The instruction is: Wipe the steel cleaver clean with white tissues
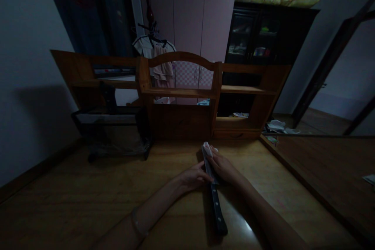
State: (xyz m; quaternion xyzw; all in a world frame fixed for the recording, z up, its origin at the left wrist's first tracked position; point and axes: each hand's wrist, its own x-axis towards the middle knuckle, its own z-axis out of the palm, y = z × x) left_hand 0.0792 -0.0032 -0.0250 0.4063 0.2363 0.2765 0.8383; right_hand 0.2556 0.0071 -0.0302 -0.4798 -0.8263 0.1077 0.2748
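A kitchen knife (216,203) with a dark riveted handle lies along the wooden desk (88,195), blade pointing away from me. My left hand (193,176) is closed on the blade from the left, near where it meets the handle. My right hand (224,168) rests on the blade from the right, fingers pressed on a white cloth or tissue (207,149) at the blade's far end. The handle end nearest me is free.
A wooden desk hutch (178,93) with shelves stands at the desk's back edge. A dark metal rack (108,125) stands at the left. A second wooden surface (328,172) adjoins on the right. Pink and dark wardrobes are behind.
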